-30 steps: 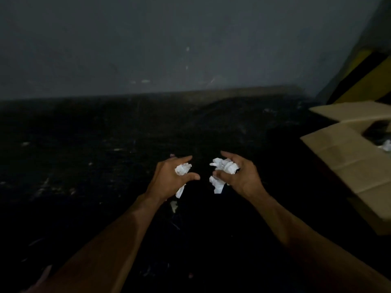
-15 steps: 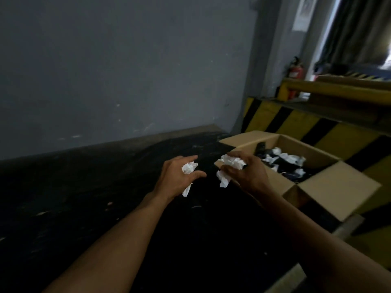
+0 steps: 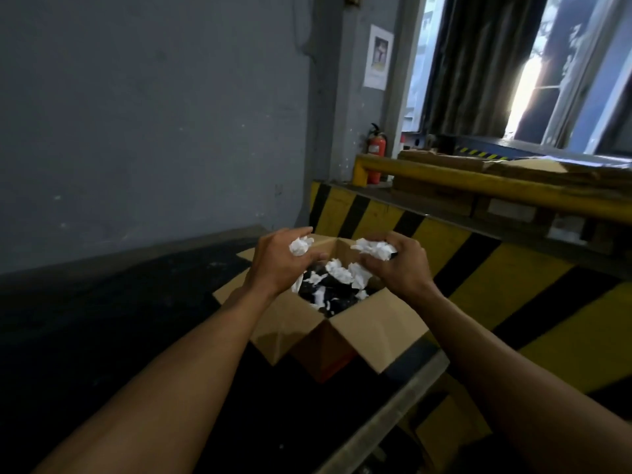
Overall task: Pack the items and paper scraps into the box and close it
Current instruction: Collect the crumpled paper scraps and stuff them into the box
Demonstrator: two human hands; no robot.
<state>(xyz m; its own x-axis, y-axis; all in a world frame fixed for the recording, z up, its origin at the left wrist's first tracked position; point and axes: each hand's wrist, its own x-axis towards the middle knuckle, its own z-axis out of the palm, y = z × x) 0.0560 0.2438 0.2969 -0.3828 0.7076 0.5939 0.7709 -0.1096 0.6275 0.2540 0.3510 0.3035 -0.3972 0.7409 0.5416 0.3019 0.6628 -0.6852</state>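
An open cardboard box (image 3: 372,323) stands on the dark floor with its flaps spread outward. Inside lie dark items (image 3: 337,299) mixed with several white crumpled paper scraps (image 3: 342,273). My left hand (image 3: 278,261) hovers over the box's left side, curled around a white paper wad (image 3: 301,246). My right hand (image 3: 396,265) is over the box's right side, gripping a bigger bunch of crumpled paper (image 3: 374,249). Both hands are above the opening, apart from each other.
A yellow-and-black striped barrier (image 3: 478,268) runs right behind the box, topped by a yellow rail (image 3: 478,183). A red fire extinguisher (image 3: 376,152) stands by the grey wall (image 3: 154,114). A metal strip (image 3: 393,405) crosses the floor near the box.
Both hands have carried their paper wads from the dark floor rightward to above the open box. The view has swung right and up.
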